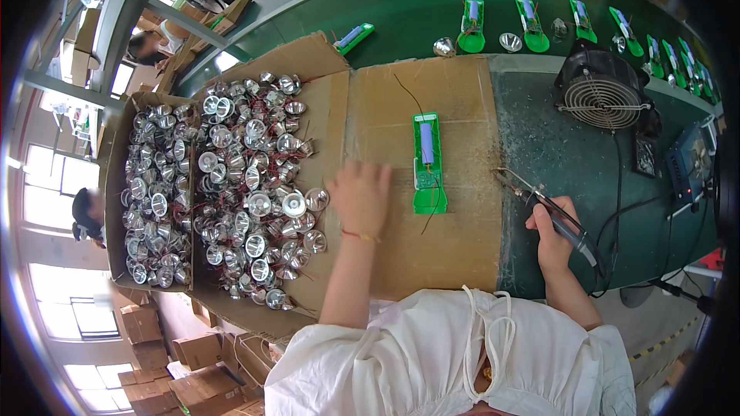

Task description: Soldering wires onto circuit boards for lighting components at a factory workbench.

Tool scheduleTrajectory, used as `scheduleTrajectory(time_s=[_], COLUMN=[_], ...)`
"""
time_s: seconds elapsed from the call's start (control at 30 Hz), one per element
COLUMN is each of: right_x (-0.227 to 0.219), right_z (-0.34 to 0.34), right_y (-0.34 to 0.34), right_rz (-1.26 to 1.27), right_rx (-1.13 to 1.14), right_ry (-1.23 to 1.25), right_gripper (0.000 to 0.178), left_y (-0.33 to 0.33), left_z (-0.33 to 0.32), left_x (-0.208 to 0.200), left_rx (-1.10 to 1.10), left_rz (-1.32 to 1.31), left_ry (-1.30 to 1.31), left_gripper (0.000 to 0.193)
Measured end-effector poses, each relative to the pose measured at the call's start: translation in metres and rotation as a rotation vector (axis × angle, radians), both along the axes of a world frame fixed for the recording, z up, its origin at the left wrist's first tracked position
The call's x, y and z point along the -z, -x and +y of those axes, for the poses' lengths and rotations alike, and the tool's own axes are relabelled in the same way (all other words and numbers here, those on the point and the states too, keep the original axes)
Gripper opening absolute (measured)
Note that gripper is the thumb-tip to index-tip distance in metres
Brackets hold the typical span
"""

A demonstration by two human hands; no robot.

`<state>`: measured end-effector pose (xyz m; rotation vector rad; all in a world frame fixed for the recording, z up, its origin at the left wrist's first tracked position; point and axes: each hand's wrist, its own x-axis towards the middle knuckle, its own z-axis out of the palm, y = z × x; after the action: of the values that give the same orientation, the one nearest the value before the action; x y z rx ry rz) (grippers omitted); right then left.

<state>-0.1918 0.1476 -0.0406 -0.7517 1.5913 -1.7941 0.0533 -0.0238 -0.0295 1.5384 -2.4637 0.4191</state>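
My left hand [361,198], a little blurred, is over the cardboard beside the pile of shiny lamp reflectors [255,245]. Its fingers are spread, and I see nothing in them. To its right lies a green lamp housing [428,198] holding a purple cylindrical battery [427,143] and a small circuit board, with thin loose wires at both ends. My right hand [553,240] is closed around a soldering iron [572,232], whose thin tip end points up and left near the cardboard's right edge. The iron is apart from the housing.
A cardboard box [114,208] full of reflectors stands at the left. Along the far green bench [401,11] lie several green housings [532,26] and loose reflectors [510,42]. A black fan [603,96] and a blue control unit [688,161] stand at the right, with cables trailing.
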Motion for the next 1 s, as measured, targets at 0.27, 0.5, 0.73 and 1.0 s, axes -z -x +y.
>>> scheduleTrajectory(time_s=[0.27, 0.5, 0.73, 1.0], right_x=[0.0, -0.006, -0.023, -0.026], right_z=[-0.001, 0.002, 0.002, -0.02], right_y=[-0.001, -0.006, -0.016, -0.039], right_rz=[-0.007, 0.006, 0.016, 0.146], right_rx=[-0.013, -0.014, -0.135, -0.287], right_ry=[-0.019, -0.013, 0.055, 0.003], right_gripper=[0.011, 0.011, 0.015, 0.014], left_y=[0.015, 0.018, 0.013, 0.023], left_z=[0.025, 0.017, 0.048, 0.047], left_x=[-0.019, -0.019, -0.025, -0.012], left_rx=[0.014, 0.077, -0.053, 0.026], left_rz=[0.517, 0.291, 1.018, 0.946], left_ry=[-0.184, -0.369, -0.868, -0.671], left_gripper=[0.016, 0.015, 0.018, 0.013])
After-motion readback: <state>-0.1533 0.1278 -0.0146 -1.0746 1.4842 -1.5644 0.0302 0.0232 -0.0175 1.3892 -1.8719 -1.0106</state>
